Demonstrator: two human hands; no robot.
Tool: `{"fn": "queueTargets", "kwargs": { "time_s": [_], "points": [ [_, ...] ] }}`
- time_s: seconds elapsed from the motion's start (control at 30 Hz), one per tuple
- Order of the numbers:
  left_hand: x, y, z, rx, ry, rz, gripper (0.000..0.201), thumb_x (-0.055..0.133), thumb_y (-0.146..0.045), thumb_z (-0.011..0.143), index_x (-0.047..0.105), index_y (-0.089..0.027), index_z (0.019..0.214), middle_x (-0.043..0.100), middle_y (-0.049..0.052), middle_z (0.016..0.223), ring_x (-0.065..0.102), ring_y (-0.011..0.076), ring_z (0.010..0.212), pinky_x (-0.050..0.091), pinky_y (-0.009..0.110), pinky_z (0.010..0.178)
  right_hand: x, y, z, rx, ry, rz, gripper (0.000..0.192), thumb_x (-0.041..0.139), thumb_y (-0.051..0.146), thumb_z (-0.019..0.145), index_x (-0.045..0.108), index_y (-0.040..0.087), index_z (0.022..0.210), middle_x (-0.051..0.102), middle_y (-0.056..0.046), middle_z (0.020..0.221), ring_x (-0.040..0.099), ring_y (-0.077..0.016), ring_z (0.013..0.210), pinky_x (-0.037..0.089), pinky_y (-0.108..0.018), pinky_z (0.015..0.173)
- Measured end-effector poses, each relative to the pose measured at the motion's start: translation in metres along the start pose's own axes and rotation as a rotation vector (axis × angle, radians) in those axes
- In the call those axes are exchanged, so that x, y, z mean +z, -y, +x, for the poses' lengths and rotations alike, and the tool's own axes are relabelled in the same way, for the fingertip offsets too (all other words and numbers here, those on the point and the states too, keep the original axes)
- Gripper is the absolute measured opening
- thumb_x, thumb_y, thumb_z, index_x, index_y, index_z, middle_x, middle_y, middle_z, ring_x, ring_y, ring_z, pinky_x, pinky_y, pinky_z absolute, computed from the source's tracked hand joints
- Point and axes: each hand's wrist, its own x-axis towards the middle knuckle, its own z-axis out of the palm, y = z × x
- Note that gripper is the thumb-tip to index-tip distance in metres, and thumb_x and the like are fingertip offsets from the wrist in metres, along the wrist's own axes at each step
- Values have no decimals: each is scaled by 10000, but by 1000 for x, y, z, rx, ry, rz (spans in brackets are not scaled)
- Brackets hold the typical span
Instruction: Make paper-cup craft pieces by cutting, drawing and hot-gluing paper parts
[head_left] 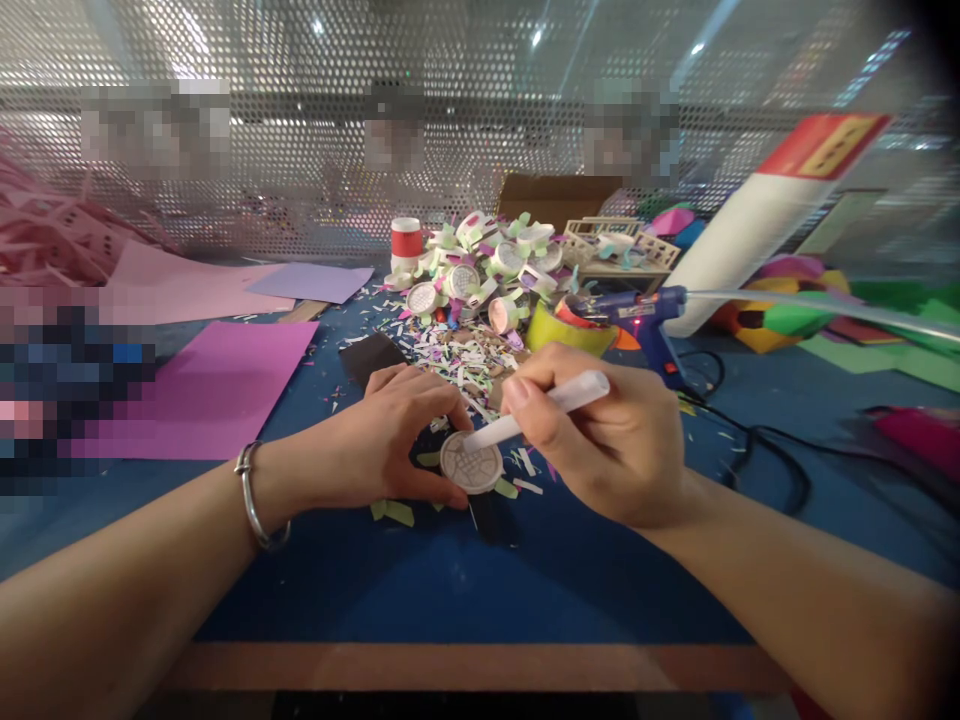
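A small round white disc (472,463) with a raised line pattern lies on the blue table, with green and dark paper pieces around its edge. My left hand (401,435) curves around its left side, thumb at the lower edge and fingers at the upper, holding it. In my right hand (600,440), closed with thumb and fingers, is a whitish translucent glue stick (499,430). The stick slants down to the left, its lower end at the disc's upper part; whether it touches cannot be told. Behind my right hand stands a blue glue gun (645,312) with a long clear stick in its back.
Behind my hands are paper scraps (469,350) and a heap of white round pieces with green strips (491,265). A yellow-green tape roll (566,335) sits beside the gun; its black cable (780,440) runs right. Pink paper (225,385) lies left, a leaning white tube (750,220) right.
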Motion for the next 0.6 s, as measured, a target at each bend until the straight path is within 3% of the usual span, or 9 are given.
{"fn": "queueTargets", "kwargs": {
  "time_s": [0.6],
  "points": [
    [0,0,0,-5,0,3,504,798,-574,731,602,-232,1045,624,46,1089,522,274,1073,341,438,976,0,-5,1,-10,-9,-79,249,547,206,959,578,173,714,584,-1,650,494,-91,557,394,-256,551]
  ]
}}
